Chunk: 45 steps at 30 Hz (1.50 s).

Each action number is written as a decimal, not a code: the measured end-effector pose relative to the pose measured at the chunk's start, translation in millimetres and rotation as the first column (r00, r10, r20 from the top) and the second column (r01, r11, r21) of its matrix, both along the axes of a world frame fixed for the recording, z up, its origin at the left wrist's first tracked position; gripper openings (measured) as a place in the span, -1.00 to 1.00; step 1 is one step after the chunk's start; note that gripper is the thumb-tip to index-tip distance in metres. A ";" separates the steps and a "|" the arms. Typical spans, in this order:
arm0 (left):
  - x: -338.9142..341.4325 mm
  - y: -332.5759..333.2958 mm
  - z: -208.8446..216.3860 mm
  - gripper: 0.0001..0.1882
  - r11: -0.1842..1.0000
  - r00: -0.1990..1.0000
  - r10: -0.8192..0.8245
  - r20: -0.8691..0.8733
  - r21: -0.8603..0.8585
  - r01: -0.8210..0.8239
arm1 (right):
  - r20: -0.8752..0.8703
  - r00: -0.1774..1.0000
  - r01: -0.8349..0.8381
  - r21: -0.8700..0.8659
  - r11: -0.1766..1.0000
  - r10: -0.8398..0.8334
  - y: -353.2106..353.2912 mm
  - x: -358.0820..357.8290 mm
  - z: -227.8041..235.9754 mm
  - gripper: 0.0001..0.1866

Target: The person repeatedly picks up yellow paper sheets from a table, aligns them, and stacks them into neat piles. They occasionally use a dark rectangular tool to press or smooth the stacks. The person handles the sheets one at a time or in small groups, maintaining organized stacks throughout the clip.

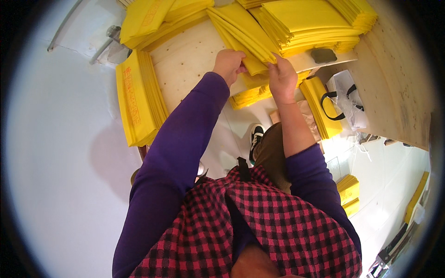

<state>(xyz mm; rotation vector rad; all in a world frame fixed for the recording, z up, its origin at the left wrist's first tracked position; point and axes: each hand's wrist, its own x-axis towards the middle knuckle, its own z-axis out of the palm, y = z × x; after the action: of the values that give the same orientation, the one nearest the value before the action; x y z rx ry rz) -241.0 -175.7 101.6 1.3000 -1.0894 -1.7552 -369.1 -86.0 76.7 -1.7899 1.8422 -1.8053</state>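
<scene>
A folded yellow fabric piece (241,32) lies slantwise over the front edge of a light wooden table, with layered folds along its length. My left hand (229,66) has its fingers closed on the left edge of this piece, near its lower end. On the other side, my right hand (282,76) pinches the right corner between thumb and fingers. The fingertips of the left hand are partly hidden behind the cloth. Just right of the piece sits a thick stack of folded yellow fabric (310,21).
The wooden tabletop (178,62) carries more yellow stacks, including a red-printed one (139,97) at its left edge. A dark rounded block (323,56) lies at the right front. Below are a yellow bundle (320,106) and a white bag (345,97). A wooden panel (398,83) stands right.
</scene>
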 end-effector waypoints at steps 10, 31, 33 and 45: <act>16.0 17.4 0.0 -0.79 0.995 0.989 0.100 -0.105 0.004 -0.100 | -0.296 0.951 -0.120 -0.074 0.990 0.093 12.3 16.5 12.3 -0.63; 40.1 16.5 3.5 -0.65 0.957 0.921 0.130 -0.367 0.288 -0.020 | -0.365 0.896 -0.254 0.043 0.966 0.252 26.8 33.9 10.9 -0.64; 40.6 13.6 1.3 -0.67 0.960 0.931 0.086 -0.354 0.281 0.018 | -0.328 0.902 -0.270 0.081 0.960 0.281 27.6 33.0 11.2 -0.64; 58.2 13.6 0.9 -0.67 0.980 0.961 0.050 -0.273 0.198 0.005 | 0.427 0.904 -0.068 0.142 0.987 0.001 20.7 -2.5 -8.3 -0.67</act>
<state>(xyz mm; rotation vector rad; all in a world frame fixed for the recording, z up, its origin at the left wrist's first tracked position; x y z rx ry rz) -182.8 -162.0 102.5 1.1295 -0.7565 -1.9969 -371.6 -65.2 68.4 -1.2407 1.7059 -1.8007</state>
